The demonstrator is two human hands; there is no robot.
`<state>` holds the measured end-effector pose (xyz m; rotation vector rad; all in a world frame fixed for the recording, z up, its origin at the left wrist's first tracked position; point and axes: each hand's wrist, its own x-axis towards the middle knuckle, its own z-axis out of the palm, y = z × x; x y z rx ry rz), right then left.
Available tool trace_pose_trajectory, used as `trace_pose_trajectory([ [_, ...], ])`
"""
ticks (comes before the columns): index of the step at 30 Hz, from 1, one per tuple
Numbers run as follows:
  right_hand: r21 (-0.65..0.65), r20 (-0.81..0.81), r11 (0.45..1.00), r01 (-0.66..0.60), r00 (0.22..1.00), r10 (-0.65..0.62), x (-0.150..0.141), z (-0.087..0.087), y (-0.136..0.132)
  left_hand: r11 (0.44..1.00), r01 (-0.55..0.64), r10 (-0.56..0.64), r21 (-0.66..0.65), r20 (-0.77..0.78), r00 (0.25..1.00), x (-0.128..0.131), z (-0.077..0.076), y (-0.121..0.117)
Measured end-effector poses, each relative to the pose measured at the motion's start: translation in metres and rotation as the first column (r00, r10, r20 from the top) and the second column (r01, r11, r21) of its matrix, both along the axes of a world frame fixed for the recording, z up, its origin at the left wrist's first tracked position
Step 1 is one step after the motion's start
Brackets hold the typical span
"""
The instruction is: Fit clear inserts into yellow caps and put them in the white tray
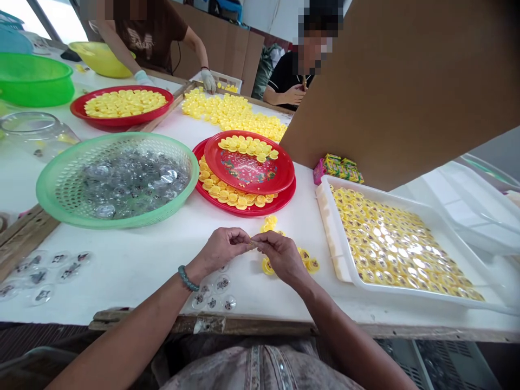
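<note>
My left hand point(223, 248), with a beaded bracelet on the wrist, and my right hand point(283, 255) meet over the table, fingertips pinched together. What lies between them is too small and covered to make out. Below my left hand, several clear round covers point(213, 302) with small printed pictures rest on the white tabletop. Yellow round pieces point(311, 264) lie beside and under my right hand, with a few more point(270, 221) just beyond it. Past my hands, a red plate point(247, 176) holding yellow discs sits on a larger red plate of the same discs point(241, 201).
A green basket point(52, 203) of clear covers stands left, with loose covers point(43, 276) nearer me. At right is a white tray point(331, 233) of finished-looking yellow discs beside a cardboard panel point(390, 81). Two people work behind; a gloved hand point(208, 81) reaches toward a yellow pile point(235, 114).
</note>
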<state>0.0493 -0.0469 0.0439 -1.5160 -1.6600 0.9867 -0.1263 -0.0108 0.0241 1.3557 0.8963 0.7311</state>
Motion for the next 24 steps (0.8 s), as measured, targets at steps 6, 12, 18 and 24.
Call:
trace_pose_trajectory([
  [6,0.254,0.222,0.956,-0.149,0.971,0.093,-0.002,0.002,0.003,0.977,-0.108,0.134,-0.182,0.138,0.981,0.007,0.0,0.005],
  [12,0.39,0.44,0.897,-0.208,0.898,0.017,-0.009,0.0,0.014,0.963,-0.116,0.174,-0.245,0.231,0.957,0.011,0.001,0.011],
  [18,0.396,0.447,0.894,-0.209,0.894,0.011,-0.009,-0.003,0.012,0.959,-0.125,0.183,-0.254,0.221,0.958,0.011,-0.001,0.012],
  [24,0.397,0.431,0.903,-0.162,0.902,-0.028,-0.012,-0.006,0.01,0.962,-0.147,0.195,-0.231,0.198,0.961,0.01,0.001,0.011],
])
